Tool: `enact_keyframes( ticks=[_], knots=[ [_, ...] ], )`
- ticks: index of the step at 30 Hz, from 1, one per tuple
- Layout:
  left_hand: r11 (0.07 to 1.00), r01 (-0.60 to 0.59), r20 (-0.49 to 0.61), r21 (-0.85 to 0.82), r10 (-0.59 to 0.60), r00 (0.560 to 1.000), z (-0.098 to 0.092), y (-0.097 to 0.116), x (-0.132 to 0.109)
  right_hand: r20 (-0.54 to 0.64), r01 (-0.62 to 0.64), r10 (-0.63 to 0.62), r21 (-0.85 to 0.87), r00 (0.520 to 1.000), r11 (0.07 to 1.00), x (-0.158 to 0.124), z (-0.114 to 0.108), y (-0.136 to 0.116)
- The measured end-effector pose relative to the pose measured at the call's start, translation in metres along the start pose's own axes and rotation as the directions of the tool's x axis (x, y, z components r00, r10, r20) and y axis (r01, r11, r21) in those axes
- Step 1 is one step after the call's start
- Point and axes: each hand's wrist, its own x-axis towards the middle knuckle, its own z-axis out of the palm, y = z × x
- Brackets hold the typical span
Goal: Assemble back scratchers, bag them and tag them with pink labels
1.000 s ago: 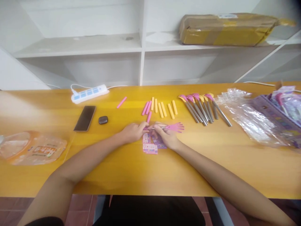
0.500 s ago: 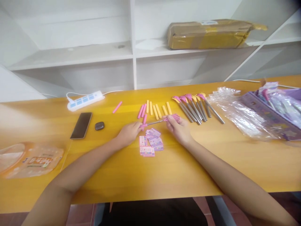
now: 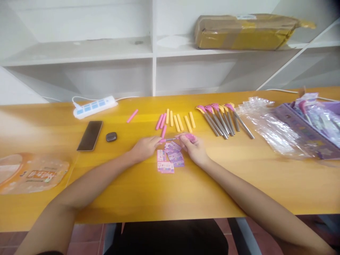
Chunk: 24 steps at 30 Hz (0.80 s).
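A back scratcher with a thin metal rod (image 3: 170, 139) stretches between my two hands. My left hand (image 3: 145, 148) is closed on its pink grip end, with the fingers pinched together. Around the pink claw-shaped head (image 3: 190, 137) my right hand (image 3: 196, 150) is closed. Just below the rod lie several pink and purple printed cards (image 3: 166, 166), partly overlapping. Behind the hands are loose pink tubes (image 3: 159, 121) and several yellow tubes (image 3: 180, 122). To the right, several back scratchers (image 3: 218, 122) with pink and yellow heads lie side by side, metal shafts toward me.
Clear plastic bags (image 3: 273, 131) lie beside a purple box (image 3: 297, 122) at the right. On the left are a phone (image 3: 90, 136), a small black case (image 3: 111, 136), a power strip (image 3: 95, 107) and an orange pouch (image 3: 39, 174). A taped parcel (image 3: 247, 33) rests on the white shelf (image 3: 106, 49).
My right hand has moved left toward my left hand, and less of the metal rod shows between them. The camera view has shifted slightly.
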Motion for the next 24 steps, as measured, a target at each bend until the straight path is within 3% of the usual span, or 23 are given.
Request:
enact_keyframes(
  ticks=[6,8,10,12,14,16,18,21,24],
  knots=[
    [0.998,0.062,0.085,0.001,-0.061,0.994,-0.008,0.009,0.004,0.034,0.056,-0.055,-0.032,0.998,0.998,0.002,0.003,0.001],
    [0.995,0.097,0.114,0.022,-0.099,0.989,-0.021,0.013,0.013,0.042,0.171,-0.168,-0.094,0.985,0.981,0.013,-0.003,-0.012],
    [0.995,0.084,0.100,0.059,-0.090,0.991,-0.044,0.016,0.026,0.073,0.346,-0.338,-0.205,0.938,0.916,0.028,-0.012,-0.035],
    [0.989,0.028,0.017,0.143,-0.030,0.999,-0.075,0.020,0.041,0.146,0.520,-0.502,-0.336,0.852,0.785,0.044,-0.020,-0.067],
    [0.969,-0.031,-0.067,0.245,0.049,0.997,-0.109,0.027,0.055,0.221,0.655,-0.639,-0.466,0.737,0.595,0.056,-0.024,-0.100],
    [0.952,-0.040,-0.179,0.302,0.098,0.979,-0.140,0.038,0.065,0.296,0.721,-0.735,-0.591,0.610,0.361,0.062,-0.022,-0.128],
    [0.942,-0.030,-0.250,0.334,0.119,0.961,-0.164,0.051,0.068,0.357,0.702,-0.781,-0.698,0.512,0.140,0.062,-0.016,-0.148],
    [0.929,-0.017,-0.312,0.370,0.141,0.939,-0.181,0.067,0.062,0.415,0.618,-0.815,-0.781,0.405,-0.091,0.058,-0.005,-0.160],
    [0.900,-0.042,-0.324,0.434,0.199,0.925,-0.179,0.076,0.053,0.475,0.568,-0.817,-0.789,0.326,-0.232,0.053,0.001,-0.161]
  ],
)
